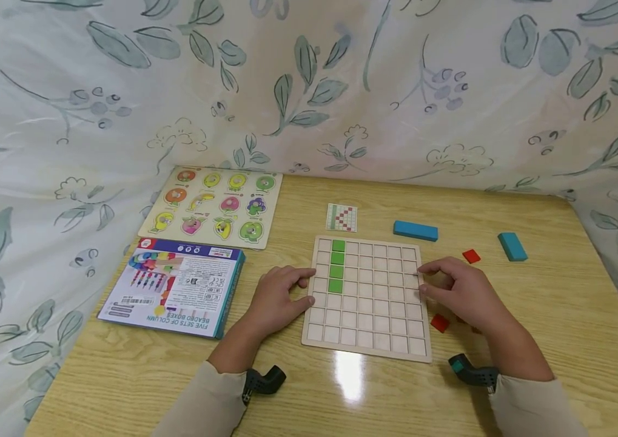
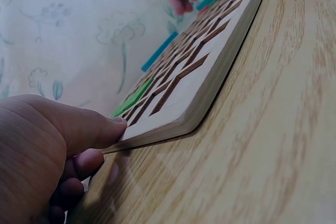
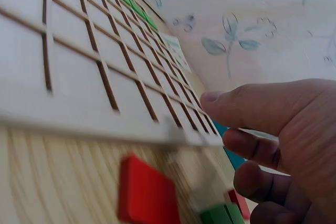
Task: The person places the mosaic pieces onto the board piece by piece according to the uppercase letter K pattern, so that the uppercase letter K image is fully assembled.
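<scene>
A wooden grid board [image 1: 366, 351] lies flat on the table, with several green square tiles [image 1: 336, 272] in its second column from the left. My left hand [image 1: 278, 303] touches the board's left edge with thumb and index finger apart; in the left wrist view its thumb [image 2: 100, 129] rests at the edge. My right hand [image 1: 467, 294] is at the right edge, thumb and index finger apart and nothing seen between them. Beside and below it lie red tiles [image 1: 440, 323], one [image 3: 147, 190] large in the right wrist view, and green tiles [image 3: 223, 214].
A small pattern card [image 1: 342, 217] and a blue block [image 1: 415, 230] lie behind the board, another blue block [image 1: 512, 246] farther right. To the left are a boxed toy [image 1: 172, 288] and a fruit puzzle board [image 1: 210, 206]. A leaf-patterned curtain [image 1: 309, 91] hangs behind the table.
</scene>
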Motion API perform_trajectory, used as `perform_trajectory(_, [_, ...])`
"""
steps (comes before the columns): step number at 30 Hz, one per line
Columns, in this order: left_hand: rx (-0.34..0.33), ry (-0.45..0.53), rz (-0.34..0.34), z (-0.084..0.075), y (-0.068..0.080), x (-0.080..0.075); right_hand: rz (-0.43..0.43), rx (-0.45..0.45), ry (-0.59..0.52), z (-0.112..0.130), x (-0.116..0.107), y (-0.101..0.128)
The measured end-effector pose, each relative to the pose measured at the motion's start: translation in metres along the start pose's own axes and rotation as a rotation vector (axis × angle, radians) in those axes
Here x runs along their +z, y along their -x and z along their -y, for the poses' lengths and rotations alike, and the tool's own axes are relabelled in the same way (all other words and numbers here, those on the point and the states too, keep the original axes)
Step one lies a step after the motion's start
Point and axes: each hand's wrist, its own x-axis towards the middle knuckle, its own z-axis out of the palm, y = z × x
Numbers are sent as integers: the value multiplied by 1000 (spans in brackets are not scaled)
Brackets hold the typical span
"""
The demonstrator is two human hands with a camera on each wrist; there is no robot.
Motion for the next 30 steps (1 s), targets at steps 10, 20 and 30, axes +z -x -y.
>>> perform_trajectory(10, [-2, -4, -5, -1, 0, 0, -23, 38, 63, -25, -20, 9])
perform_trajectory(20, [-9, 2, 0, -1, 0, 0, -15, 53, 91, -39, -28, 13])
perform_trajectory(30, [-10, 5, 2, -2, 0, 0, 26, 82, 125, -41, -30, 13])
